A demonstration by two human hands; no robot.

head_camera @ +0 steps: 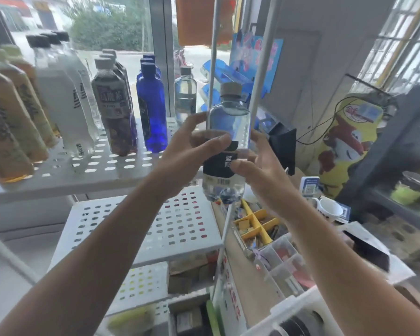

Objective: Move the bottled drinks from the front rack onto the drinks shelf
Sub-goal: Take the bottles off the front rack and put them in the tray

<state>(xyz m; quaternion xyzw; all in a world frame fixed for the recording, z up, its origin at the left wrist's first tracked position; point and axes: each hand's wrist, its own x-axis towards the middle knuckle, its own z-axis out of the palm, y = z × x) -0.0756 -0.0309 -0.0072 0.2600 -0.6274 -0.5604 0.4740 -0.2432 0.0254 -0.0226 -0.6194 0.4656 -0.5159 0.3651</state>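
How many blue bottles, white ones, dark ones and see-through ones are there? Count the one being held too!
Blue bottles: 3
White bottles with black caps: 3
Dark bottles with grey caps: 3
Clear bottles: 2, counting the held clear bottle
Total: 11
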